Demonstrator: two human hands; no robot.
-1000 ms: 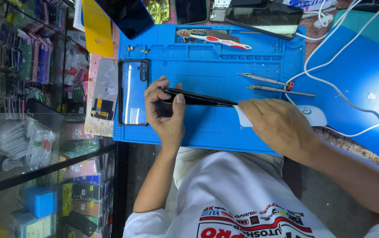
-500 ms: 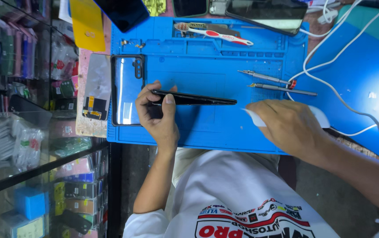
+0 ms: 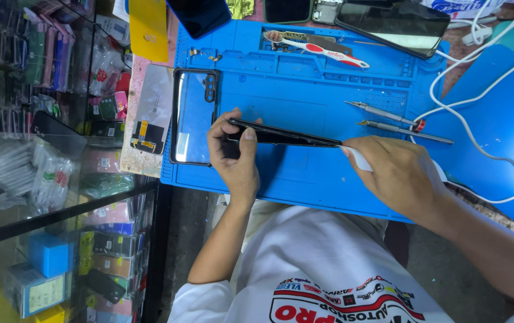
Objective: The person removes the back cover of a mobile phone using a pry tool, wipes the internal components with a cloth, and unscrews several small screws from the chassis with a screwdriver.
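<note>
My left hand [image 3: 233,157] pinches one end of the thin dark phone panel [image 3: 284,136], thumb on top and fingers curled beneath, holding it edge-up just above the middle of the blue work mat [image 3: 305,90]. My right hand [image 3: 397,173] closes on a white plastic card [image 3: 358,158] at the panel's other end, fingers pressed together around it. The panel looks light, stiff and glassy, so I judge it brittle and slippery; I take it by the narrow edges, not the faces. A phone frame [image 3: 192,116] lies near the mat's left edge, two screwdrivers [image 3: 388,119] toward its right.
</note>
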